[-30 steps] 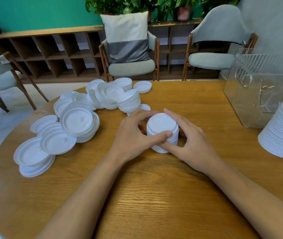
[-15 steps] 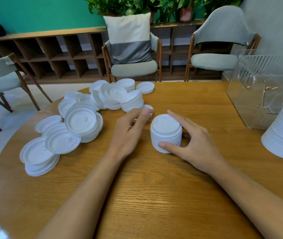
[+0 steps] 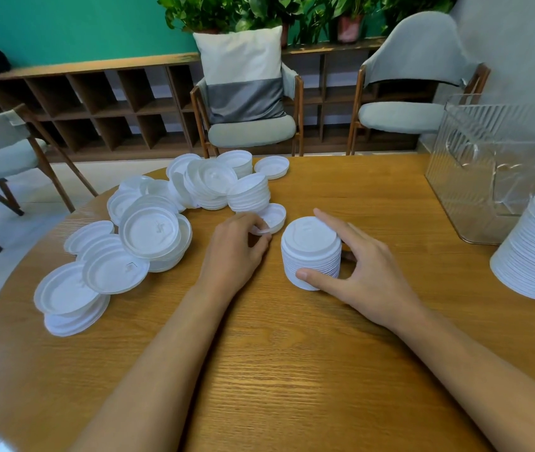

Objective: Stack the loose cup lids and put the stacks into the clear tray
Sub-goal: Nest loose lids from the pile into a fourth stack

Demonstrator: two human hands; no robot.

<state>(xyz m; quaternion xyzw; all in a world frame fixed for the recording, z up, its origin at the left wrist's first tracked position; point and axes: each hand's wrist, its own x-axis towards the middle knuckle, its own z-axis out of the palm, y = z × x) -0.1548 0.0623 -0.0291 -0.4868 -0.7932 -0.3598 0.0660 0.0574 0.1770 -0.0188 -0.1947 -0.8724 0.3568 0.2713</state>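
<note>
One hand has left the stack: the left hand, which cupped it a second ago, now pinches the near rim of a loose lid just beyond its fingers. The right hand keeps thumb and fingers curled round the stack on the worktop. Stacking continues, I judge; the clear tray stands well beyond the right hand.

I get a single view, from a wide-angle camera worn on the person's head, facing forward and down over the round wooden table. It sits close: the left hand and right hand fill mid-frame, forearms entering from below. Its far edge takes in the teal-green wall.
</note>
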